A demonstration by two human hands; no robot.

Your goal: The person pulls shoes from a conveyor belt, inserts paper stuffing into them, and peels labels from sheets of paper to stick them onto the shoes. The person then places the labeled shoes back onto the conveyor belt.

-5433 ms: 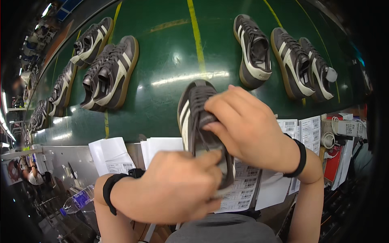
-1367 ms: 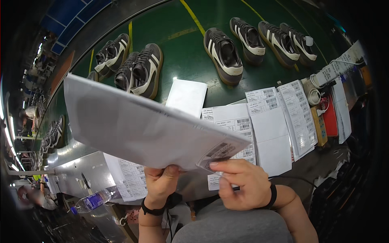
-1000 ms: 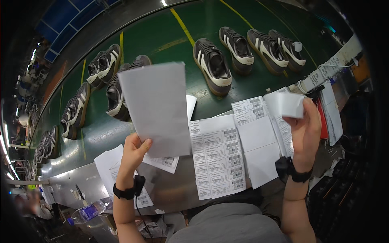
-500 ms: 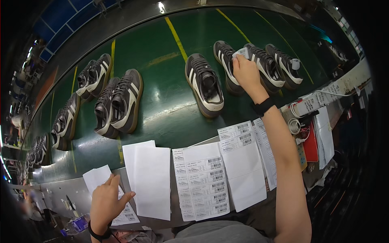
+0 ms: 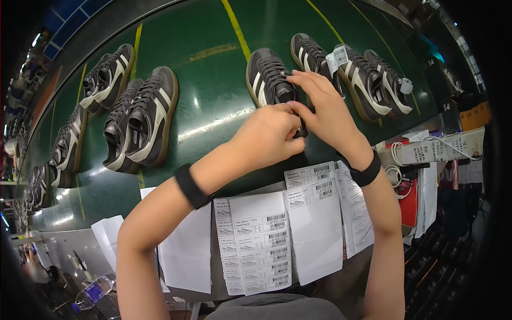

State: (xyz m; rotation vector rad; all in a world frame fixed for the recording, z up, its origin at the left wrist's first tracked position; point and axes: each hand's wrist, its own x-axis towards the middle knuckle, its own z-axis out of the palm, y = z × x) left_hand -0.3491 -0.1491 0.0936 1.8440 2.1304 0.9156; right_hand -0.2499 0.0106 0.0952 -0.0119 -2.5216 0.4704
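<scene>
A dark sneaker [image 5: 269, 66] with white stripes stands on the green belt in front of me, its heel end largely covered by my hands. My left hand [image 5: 266, 136] is closed over that heel, fingers curled into a pinch; what they grip, if anything, is hidden. Beside it, my right hand [image 5: 328, 114] has its fingers stretched out, and its thumb meets the left fingertips. Just beyond the right hand, a white barcode label [image 5: 337, 57] sits on the neighbouring sneaker [image 5: 311, 52]. Further right stand two more sneakers, the last one [image 5: 385, 77] with a pale tag at its opening.
Pairs of similar sneakers [image 5: 152, 114] stand along the left of the green belt [image 5: 208, 101]. Printed label sheets [image 5: 258, 250] and blank-looking sheets [image 5: 186, 250] lie along the near edge. A white cable [image 5: 393, 173] hangs at the right; a plastic bottle [image 5: 96, 292] is lower left.
My left hand has risen from the sheets at lower left to the middle sneaker. My right hand has left the label on the neighbouring sneaker and come nearer, beside the left. The view has shifted.
</scene>
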